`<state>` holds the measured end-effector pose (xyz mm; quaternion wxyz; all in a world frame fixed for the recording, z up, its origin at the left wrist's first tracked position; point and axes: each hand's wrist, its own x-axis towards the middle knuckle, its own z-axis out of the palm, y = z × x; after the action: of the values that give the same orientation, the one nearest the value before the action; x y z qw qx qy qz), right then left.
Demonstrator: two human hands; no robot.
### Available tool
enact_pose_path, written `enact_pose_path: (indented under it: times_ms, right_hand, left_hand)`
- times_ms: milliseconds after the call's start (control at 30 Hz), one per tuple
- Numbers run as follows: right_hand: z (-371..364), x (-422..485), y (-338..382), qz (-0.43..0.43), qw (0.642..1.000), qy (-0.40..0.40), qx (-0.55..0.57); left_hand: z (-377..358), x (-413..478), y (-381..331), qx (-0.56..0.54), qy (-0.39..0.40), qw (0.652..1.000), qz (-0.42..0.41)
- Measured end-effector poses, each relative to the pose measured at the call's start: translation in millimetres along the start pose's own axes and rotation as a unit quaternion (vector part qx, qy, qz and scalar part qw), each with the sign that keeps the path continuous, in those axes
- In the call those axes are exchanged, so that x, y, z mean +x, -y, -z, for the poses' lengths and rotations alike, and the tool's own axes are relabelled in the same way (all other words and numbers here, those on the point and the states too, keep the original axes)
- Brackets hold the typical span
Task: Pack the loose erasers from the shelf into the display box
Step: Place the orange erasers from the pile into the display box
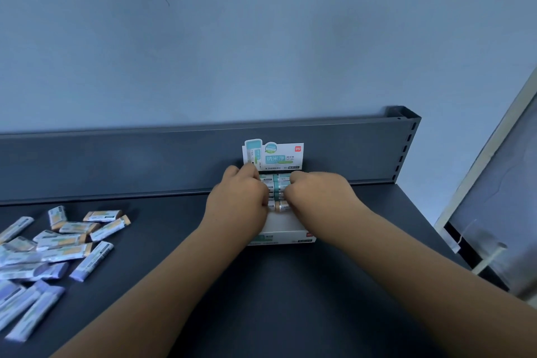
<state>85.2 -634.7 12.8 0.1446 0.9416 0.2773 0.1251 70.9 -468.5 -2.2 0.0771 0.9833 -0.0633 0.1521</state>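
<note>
A white display box (286,234) with an upright printed header card (276,155) stands against the shelf's back wall. Two columns of wrapped erasers (276,183) fill its rear part; the front part of the box shows bare white. My left hand (236,202) and my right hand (316,190) lie on the rows from either side, fingers curled down onto the erasers. Whether either hand holds one is hidden. A heap of several loose wrapped erasers (55,244) lies on the shelf at the far left.
The dark grey shelf (261,299) has a raised back wall (145,160) and ends at a slotted upright (406,148) on the right. Beyond the right edge there is a drop, with a white frame (491,171) leaning there.
</note>
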Motion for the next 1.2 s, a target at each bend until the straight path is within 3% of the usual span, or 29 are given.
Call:
enact_pose_path:
  times_ms: [333,500,700,800,1000,1200]
  right_hand:
    - [16.7,5.3,7.5,-0.074,0.994,0.040,0.064]
    - [26.2,-11.9,6.6,-0.097,0.984,-0.030,0.149]
    - [51.7,-53.2,11.2,-0.140,0.934,-0.126,0.304]
    - [58.4,-73.7,22.6,-0.150,0.921,-0.133,0.334]
    - [53.9,-86.9,45.7,-0.139,0.935,-0.091,0.314]
    - [50.7,-79.7,86.2,-0.131,0.925,-0.105,0.342]
  left_hand:
    - [-1.8,-0.1,-1.7,0.003,0.032,0.999,-0.021]
    - [16.6,-3.1,-3.1,0.013,0.053,0.998,-0.036]
    - [70.0,-25.6,-14.0,0.022,-0.033,0.999,-0.036]
    - [82.3,-61.3,-14.3,0.041,-0.049,0.998,0.009]
    - [65.0,-108.0,5.3,0.071,-0.012,0.992,0.099]
    - [58.1,-132.9,31.8,0.058,-0.011,0.994,0.090]
